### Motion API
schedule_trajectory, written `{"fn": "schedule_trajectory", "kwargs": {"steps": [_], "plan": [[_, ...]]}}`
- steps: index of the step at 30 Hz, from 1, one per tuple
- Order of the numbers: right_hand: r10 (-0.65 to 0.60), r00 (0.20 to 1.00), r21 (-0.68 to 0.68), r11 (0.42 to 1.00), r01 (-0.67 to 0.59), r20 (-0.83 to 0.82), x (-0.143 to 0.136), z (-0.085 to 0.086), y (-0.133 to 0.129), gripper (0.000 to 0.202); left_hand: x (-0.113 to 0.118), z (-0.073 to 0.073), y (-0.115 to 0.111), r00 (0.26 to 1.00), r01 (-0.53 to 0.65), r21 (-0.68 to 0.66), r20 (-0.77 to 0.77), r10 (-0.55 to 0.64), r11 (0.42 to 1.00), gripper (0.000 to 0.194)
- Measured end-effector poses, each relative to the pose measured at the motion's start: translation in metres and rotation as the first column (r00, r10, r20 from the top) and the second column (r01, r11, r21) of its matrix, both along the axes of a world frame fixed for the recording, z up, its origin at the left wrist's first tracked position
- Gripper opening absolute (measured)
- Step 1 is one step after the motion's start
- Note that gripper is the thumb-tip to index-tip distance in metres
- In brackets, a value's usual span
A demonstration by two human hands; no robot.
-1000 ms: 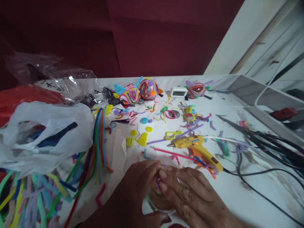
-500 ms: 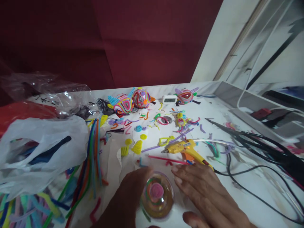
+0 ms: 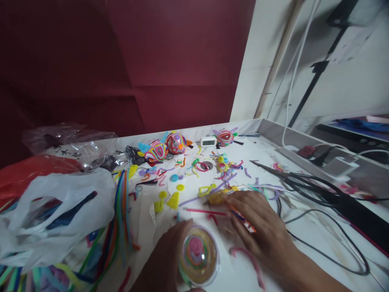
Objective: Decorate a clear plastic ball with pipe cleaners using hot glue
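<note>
My left hand (image 3: 170, 253) is curled around the side of a clear plastic ball (image 3: 199, 257), holding it at the front of the table. Coloured rings and a pink coil show in or on the ball. My right hand (image 3: 258, 223) is over the yellow hot glue gun (image 3: 217, 197), fingers wrapped about its body and covering most of it. Under those fingers pokes an orange and blue piece (image 3: 244, 221) that I cannot identify. A pink-red pipe cleaner (image 3: 206, 211) lies just left of the right hand, and a curved one (image 3: 251, 263) lies below it.
Large black scissors (image 3: 304, 186) and a black cable (image 3: 331, 219) lie at the right. Decorated balls (image 3: 154, 152), a small digital clock (image 3: 208, 141) and pipe-cleaner scraps (image 3: 223, 164) are at the back. Plastic bags (image 3: 69, 194) and pipe-cleaner bundles (image 3: 121, 202) fill the left.
My right hand has left the ball's side and closed over the glue gun. My left hand still holds the ball. The view has shifted slightly.
</note>
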State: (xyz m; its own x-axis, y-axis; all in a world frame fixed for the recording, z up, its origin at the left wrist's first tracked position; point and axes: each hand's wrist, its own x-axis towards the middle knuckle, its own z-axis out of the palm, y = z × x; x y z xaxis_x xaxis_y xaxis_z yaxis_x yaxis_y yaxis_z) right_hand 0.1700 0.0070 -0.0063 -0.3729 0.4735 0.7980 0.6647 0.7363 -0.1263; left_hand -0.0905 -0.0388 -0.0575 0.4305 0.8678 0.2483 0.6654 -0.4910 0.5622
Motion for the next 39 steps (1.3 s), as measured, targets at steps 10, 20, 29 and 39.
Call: {"fn": "schedule_trajectory", "kwargs": {"steps": [10, 20, 29, 39], "plan": [[0.036, 0.998, 0.032, 0.999, -0.035, -0.047, -0.003, -0.001, 0.000, 0.029, 0.014, 0.010, 0.003, 0.989, -0.079, -0.113, 0.115, 0.092, 0.990, 0.104], [0.049, 0.997, 0.060, 0.997, -0.045, -0.057, -0.001, -0.007, 0.003, 0.024, 0.018, 0.044, 0.020, 0.939, -0.258, 0.025, 0.241, 0.245, 0.966, 0.088], [0.056, 0.997, 0.079, 0.995, -0.052, -0.048, -0.001, -0.006, 0.001, 0.019, 0.044, 0.073, 0.052, 0.928, -0.340, 0.118, 0.201, 0.312, 0.933, 0.079], [0.069, 0.996, 0.043, 0.997, -0.067, -0.052, 0.001, -0.016, 0.006, 0.020, 0.044, 0.055, 0.113, 0.877, -0.461, 0.047, 0.177, 0.447, 0.886, 0.082]]}}
